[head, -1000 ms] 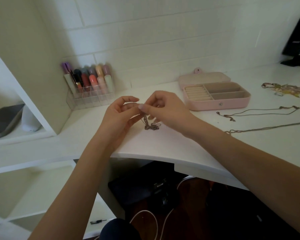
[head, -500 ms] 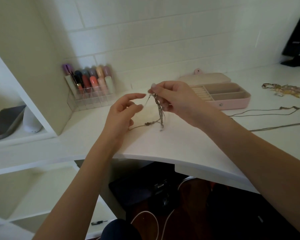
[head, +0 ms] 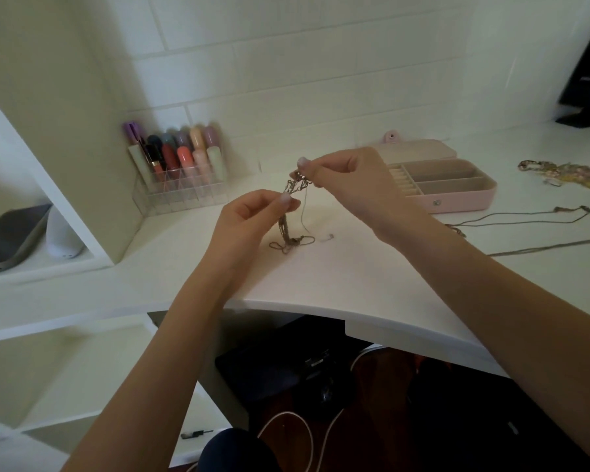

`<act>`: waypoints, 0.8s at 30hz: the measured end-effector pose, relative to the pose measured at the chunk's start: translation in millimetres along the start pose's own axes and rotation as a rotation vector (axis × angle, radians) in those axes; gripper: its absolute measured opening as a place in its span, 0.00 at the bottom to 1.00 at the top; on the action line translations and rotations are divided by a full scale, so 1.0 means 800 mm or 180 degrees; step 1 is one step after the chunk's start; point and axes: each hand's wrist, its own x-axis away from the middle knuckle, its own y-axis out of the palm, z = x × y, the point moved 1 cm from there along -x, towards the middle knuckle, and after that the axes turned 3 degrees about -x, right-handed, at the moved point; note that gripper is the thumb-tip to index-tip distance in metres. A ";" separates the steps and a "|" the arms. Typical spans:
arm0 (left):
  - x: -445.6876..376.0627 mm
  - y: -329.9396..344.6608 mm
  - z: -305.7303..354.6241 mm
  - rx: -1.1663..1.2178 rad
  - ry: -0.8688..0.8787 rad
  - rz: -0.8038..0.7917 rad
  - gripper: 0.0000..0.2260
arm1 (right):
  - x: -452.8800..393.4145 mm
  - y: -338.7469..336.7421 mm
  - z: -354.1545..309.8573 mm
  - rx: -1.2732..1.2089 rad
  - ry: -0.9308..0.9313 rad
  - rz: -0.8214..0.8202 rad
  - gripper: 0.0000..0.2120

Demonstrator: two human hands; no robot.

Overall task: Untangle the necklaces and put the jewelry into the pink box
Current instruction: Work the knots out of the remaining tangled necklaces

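Tangle: the knotted necklaces (head: pixel 288 216) hang as one clump above the white desk (head: pixel 338 277), the lower loops trailing on the surface at about 6 o'clock from the hands.
Right hand: the right hand (head: pixel 351 185) pinches the top of the clump between thumb and forefinger, at 1 o'clock from the knot, and carries its weight.
Left hand: the left hand (head: pixel 252 219) pinches a strand partway down, at 9 o'clock from the knot, fingers curled round it.
Step in hand: judged to be teasing one chain loose from the rest; nothing from this clump is in the box yet.
Doing it well: the person would likely do best to slacken the right hand's lift so the knot loosens, then draw the left hand's strand gently sideways instead of tugging; a hard pull could tighten the snarl or snap a fine link.
Pink box: the pink box (head: pixel 457 199) sits open at 3 o'clock from the hands, its compartments bare as far as can be seen.
Other jewelry: two thin chains (head: pixel 525 219) lie at 4 o'clock of the box, and a colourful piece (head: pixel 559 170) lies further right.
Left corner: a clear organizer (head: pixel 181 195) of cosmetics stands at 10 o'clock.
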 end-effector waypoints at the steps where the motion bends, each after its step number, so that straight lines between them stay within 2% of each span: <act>1: 0.002 0.001 0.002 0.0052 -0.0038 -0.0013 0.06 | -0.001 -0.001 0.000 0.0047 -0.0034 0.0020 0.08; 5: 0.004 0.003 0.006 0.0145 -0.0105 -0.0019 0.08 | 0.004 0.003 -0.002 0.0141 0.0000 -0.0314 0.11; 8: 0.005 0.001 0.006 -0.0064 -0.0054 0.0027 0.03 | 0.006 0.007 -0.001 0.0225 0.0072 -0.0435 0.11; 13: 0.004 0.000 0.006 -0.0066 -0.0067 0.0060 0.04 | 0.011 0.008 -0.002 -0.0221 0.0413 -0.0651 0.11; 19: 0.000 -0.002 0.002 0.0024 -0.0123 0.0195 0.06 | 0.005 0.000 -0.001 -0.0433 0.0687 -0.0489 0.13; 22: 0.001 -0.002 0.002 0.0019 -0.0092 0.0119 0.04 | 0.008 0.003 0.000 -0.0304 0.0821 -0.0739 0.15; 24: 0.002 -0.002 0.002 0.0089 -0.0059 0.0090 0.03 | 0.012 0.006 -0.001 -0.0197 0.0763 -0.0950 0.13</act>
